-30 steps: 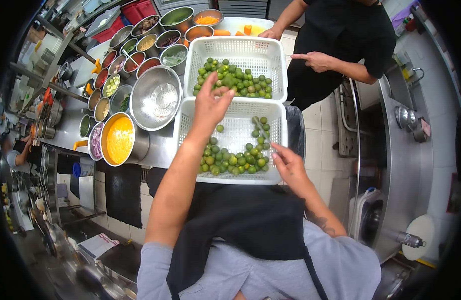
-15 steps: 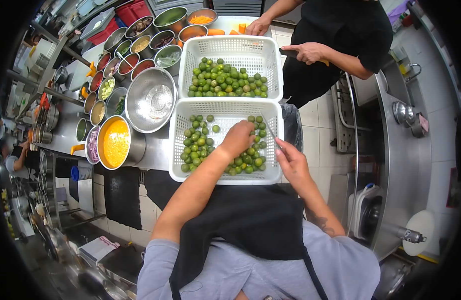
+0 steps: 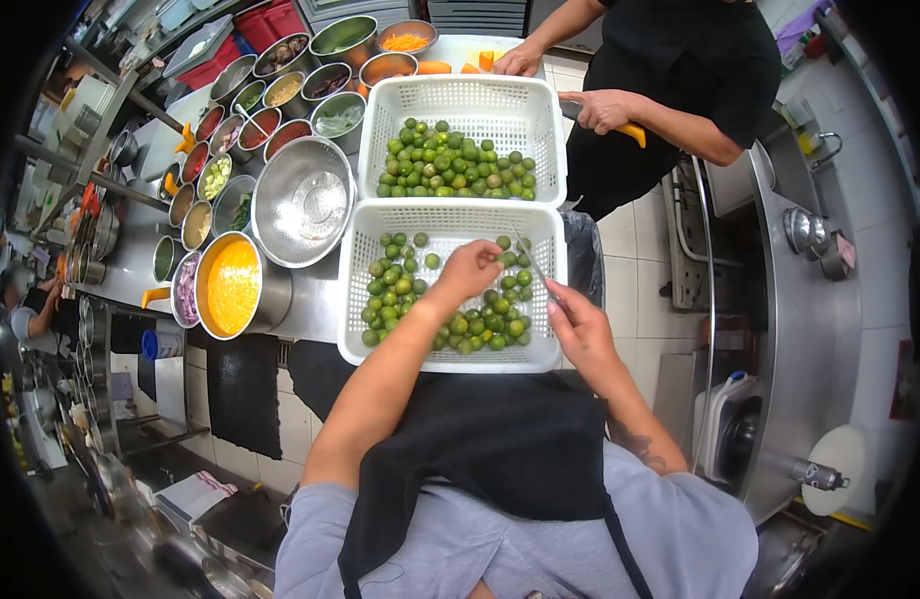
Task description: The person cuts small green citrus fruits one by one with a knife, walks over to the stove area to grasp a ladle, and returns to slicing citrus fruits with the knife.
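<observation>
Back from the crate beyond, a worker's left hand curled near limes, its hold unclear, bringing work beside the knife gripped in the right hand.

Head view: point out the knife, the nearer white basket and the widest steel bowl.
Knife [image 3: 533, 262]: head view, on the blade.
Nearer white basket [image 3: 480, 366]: head view, on the front rim.
Widest steel bowl [image 3: 298, 200]: head view, on its inside.

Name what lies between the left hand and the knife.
In the head view, green limes in the near white basket lie between left hand and knife.
</observation>
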Available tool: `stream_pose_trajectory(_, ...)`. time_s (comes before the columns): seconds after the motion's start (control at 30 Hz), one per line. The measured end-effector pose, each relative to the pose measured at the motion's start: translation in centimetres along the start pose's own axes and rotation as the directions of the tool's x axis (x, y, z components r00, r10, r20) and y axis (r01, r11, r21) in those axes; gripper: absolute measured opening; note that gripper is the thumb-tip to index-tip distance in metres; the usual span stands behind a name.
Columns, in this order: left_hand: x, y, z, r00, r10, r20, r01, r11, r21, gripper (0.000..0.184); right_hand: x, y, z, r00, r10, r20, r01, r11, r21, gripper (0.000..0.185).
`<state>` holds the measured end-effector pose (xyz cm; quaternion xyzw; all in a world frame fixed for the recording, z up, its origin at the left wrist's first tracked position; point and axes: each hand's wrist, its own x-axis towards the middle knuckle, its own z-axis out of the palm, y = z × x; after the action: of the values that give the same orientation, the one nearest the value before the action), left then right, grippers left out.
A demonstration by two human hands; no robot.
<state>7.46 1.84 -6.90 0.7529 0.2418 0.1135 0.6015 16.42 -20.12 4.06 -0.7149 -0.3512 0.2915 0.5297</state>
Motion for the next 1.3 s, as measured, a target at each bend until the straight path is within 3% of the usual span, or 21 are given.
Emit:
stream_pose_trajectory(0.03,0.0,0.3,-0.4,0.982,-0.181,0.054,0.187,0.897,-0.399,0.03,0.0,0.1,0.0,1.0,0.001,0.001,-0.001,1.0,0.001,0.033)
stream_pose_trajectory(0.07,-0.3,0.6,-1.0,0.981,-0.185,0.052,0.19,0.898,-0.398,0.03,0.0,0.3,0.1,1.0,-0.002,0.007,0.002,1.0,0.002,0.033)
stream_pose_trajectory(0.13,-1.2,2.5,-2.5,0.981,-0.176,0.088,0.181,0.635,-0.751,0.028,0.0,0.3,0.4,1.0,-0.008,0.018,0.008,1.0,0.003,0.033)
stream_pose_trajectory(0.27,-2.6,4.5,-3.4,0.99,-0.138,0.038,0.108,0.542,-0.833,0.029,0.1,-1.1,1.0,0.998,0.021,0.065,-0.022,1.0,0.016,0.033)
stream_pose_trajectory(0.4,-3.4,5.4,-3.6,0.988,-0.148,-0.034,0.053,0.542,-0.839,0.026,0.2,-0.3,1.4,0.994,-0.022,0.104,0.023,1.0,-0.008,0.033)
stream_pose_trajectory(0.63,-4.2,6.1,-3.4,0.97,-0.157,-0.186,-0.017,0.72,-0.694,0.024,0.1,-0.7,1.8,0.986,-0.077,0.147,0.085,0.995,-0.044,0.033)
stream_pose_trajectory(0.87,-4.5,6.9,-2.7,0.947,-0.116,-0.299,-0.123,0.729,-0.673,0.021,-0.1,-0.8,1.9,0.986,-0.048,0.161,0.051,0.999,-0.013,0.034)
stream_pose_trajectory(1.03,-4.5,6.4,-2.6,0.947,-0.116,-0.3,-0.112,0.755,-0.646,0.021,-0.3,-0.6,1.8,0.985,-0.037,0.171,0.039,0.999,-0.009,0.034)
stream_pose_trajectory(1.3,-5.2,6.1,-2.0,0.929,-0.095,-0.359,-0.145,0.798,-0.585,0.019,-0.7,-0.5,2.0,0.969,0.076,0.234,-0.098,0.992,0.084,0.035)
